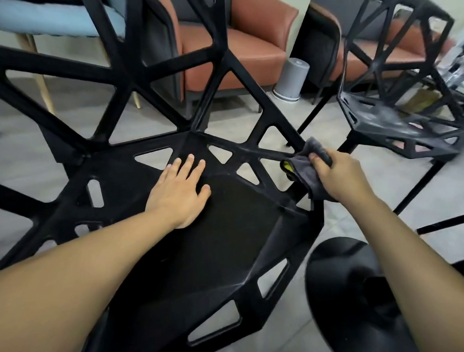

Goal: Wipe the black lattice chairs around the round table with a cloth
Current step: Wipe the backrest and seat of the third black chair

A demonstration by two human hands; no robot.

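Note:
A black lattice chair (228,229) fills the near view, its seat under my arms and its triangular-holed backrest rising at the top left. My left hand (179,190) lies flat on the seat, fingers straight and spread. My right hand (337,171) grips a bunched grey cloth (305,167) with a yellow patch, pressed against the seat's right rim bar. A second black lattice chair (403,109) stands at the right, its seat showing pale streaks.
A black round table base (350,290) sits on the floor at lower right. Behind the chairs are an orange-brown armchair (246,47), a grey cylindrical device (292,80), and a light-blue cushioned chair (48,19) with wooden legs. The floor is grey tile.

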